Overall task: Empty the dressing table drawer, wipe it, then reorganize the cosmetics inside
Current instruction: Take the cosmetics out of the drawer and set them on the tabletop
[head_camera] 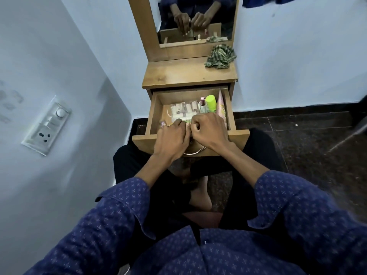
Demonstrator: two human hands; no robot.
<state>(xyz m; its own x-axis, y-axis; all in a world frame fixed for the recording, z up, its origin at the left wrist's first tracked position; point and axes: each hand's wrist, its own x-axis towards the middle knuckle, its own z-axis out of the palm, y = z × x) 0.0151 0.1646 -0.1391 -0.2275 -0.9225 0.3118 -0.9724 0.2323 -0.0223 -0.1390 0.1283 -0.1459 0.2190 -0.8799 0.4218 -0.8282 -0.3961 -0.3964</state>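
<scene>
Drawer (156, 112) of the wooden desk (178, 76) stands pulled out, holding a pack of white tubes (183, 113), a clear bottle with a pink cap (202, 106), a lime-green bottle (211, 103) and a pink pouch (221, 108) along its right wall. Left hand (172, 138) and right hand (209, 132) meet knuckle to knuckle over the front edge, each grip curled tight on something small; what it is I cannot tell. A striped cloth (220, 56) lies crumpled on the desk beside the mirror (195, 18).
</scene>
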